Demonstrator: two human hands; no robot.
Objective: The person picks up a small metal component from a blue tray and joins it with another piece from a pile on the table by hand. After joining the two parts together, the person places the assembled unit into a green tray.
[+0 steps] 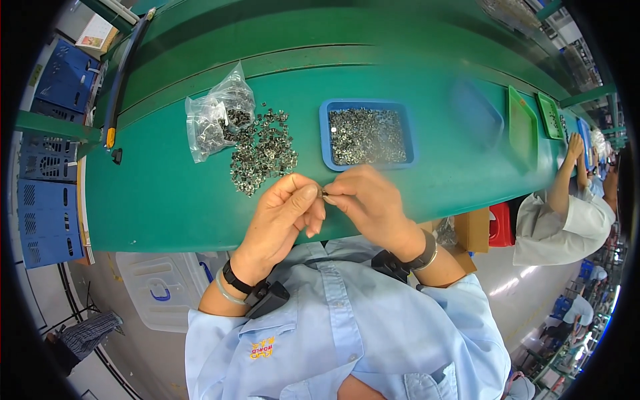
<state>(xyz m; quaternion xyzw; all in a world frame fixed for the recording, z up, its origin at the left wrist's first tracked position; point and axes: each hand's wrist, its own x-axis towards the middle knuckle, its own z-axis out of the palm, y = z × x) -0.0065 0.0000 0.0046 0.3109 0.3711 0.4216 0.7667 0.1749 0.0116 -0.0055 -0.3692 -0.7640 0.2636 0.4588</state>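
Note:
Both of my hands meet over the near side of the green table, fingertips almost touching. Between them is a small dark metal part, too small to make out fully. My right hand pinches it between thumb and forefinger. My left hand is closed in a pinch right beside it; what its fingertips hold, if anything, is hidden. Beyond my left hand lies a loose pile of small metal parts. Past my right hand stands a blue tray filled with similar small parts.
An open clear plastic bag of the same parts leans by the pile. Green trays sit at the far right, near a co-worker's arm. Blue crates stand left of the table; a lidded clear bin is below.

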